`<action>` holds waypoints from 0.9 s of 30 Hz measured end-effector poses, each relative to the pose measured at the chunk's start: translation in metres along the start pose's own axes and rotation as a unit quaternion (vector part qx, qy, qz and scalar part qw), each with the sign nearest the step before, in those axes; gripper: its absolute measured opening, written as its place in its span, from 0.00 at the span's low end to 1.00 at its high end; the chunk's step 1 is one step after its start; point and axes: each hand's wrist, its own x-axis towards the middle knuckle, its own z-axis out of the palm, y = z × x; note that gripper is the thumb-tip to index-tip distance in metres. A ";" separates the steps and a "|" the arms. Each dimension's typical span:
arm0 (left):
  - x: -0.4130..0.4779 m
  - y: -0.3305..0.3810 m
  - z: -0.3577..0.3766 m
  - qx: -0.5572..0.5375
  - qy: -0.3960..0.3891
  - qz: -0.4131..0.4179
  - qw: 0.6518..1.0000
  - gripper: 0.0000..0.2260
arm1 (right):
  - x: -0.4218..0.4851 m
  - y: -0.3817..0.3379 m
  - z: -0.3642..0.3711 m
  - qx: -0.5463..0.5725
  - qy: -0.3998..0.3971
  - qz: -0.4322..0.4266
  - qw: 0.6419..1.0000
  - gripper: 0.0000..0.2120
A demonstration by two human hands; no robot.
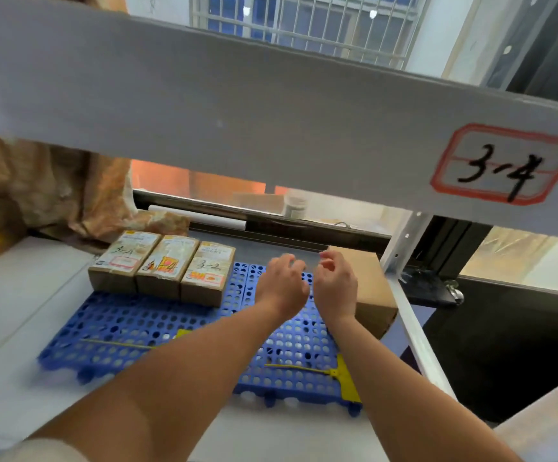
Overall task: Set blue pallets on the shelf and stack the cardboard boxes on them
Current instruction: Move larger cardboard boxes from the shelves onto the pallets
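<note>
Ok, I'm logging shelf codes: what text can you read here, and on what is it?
"3-4": red-bordered label on the upper shelf beam.
"3-2": handwritten on the right box.
Left box: looks like "3-4", unsure.
Middle box: handwriting blurred.
Printed stickers on the boxes: too blurred to read.

There is only one view, from a camera worn on the person's head. It looks forward and down into the shelf (20,295) from close by, under the edge of the upper shelf board (237,121). A barred window (304,28) shows above the board, further behind.
</note>
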 end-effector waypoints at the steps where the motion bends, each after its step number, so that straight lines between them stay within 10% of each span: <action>1: -0.004 -0.015 -0.011 0.026 0.006 0.000 1.000 0.16 | -0.003 -0.016 0.011 0.005 -0.027 -0.003 1.000 0.12; 27: -0.189 -0.478 -0.299 0.071 0.046 -0.307 0.948 0.13 | -0.203 -0.343 0.389 -0.018 -0.383 -0.050 0.922 0.17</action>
